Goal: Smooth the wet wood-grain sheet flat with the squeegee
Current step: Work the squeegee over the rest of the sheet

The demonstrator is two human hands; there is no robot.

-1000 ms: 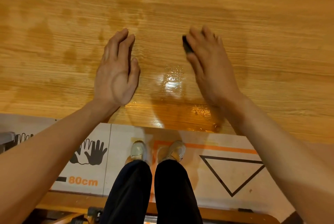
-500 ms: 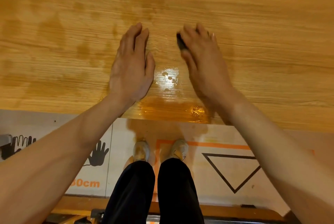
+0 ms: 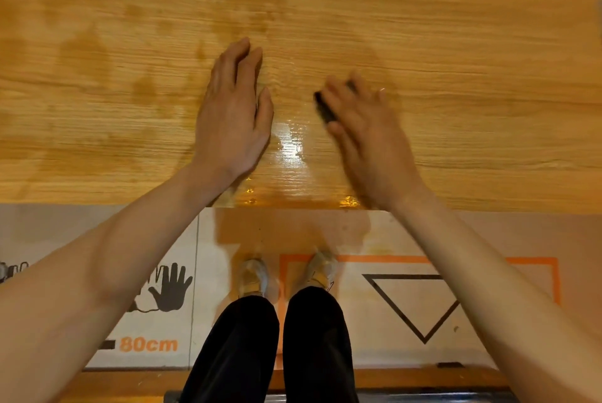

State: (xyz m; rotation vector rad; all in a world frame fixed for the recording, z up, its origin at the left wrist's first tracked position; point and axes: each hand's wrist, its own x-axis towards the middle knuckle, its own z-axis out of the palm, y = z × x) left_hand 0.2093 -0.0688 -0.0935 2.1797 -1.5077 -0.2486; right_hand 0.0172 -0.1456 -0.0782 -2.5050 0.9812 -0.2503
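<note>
A wet wood-grain sheet (image 3: 456,44) covers the whole upper part of the head view, with darker damp patches at the left and a shiny wet streak near its front edge. My left hand (image 3: 233,116) lies flat on the sheet, palm down, fingers together. My right hand (image 3: 368,135) is to its right, blurred by motion, and presses a small black squeegee (image 3: 324,108) against the sheet. Only the squeegee's left end shows under my fingers. The glossy puddle lies between the two hands.
The sheet's front edge (image 3: 97,202) runs across the frame. Below it is a floor mat (image 3: 407,321) with an orange frame, a black triangle, black hand prints (image 3: 171,287) and "80cm". My dark-trousered legs (image 3: 280,347) and pale shoes stand in the middle.
My right hand has slid the squeegee down the sheet toward the front edge. My left hand has shifted right, closer to the right hand, and stays flat.
</note>
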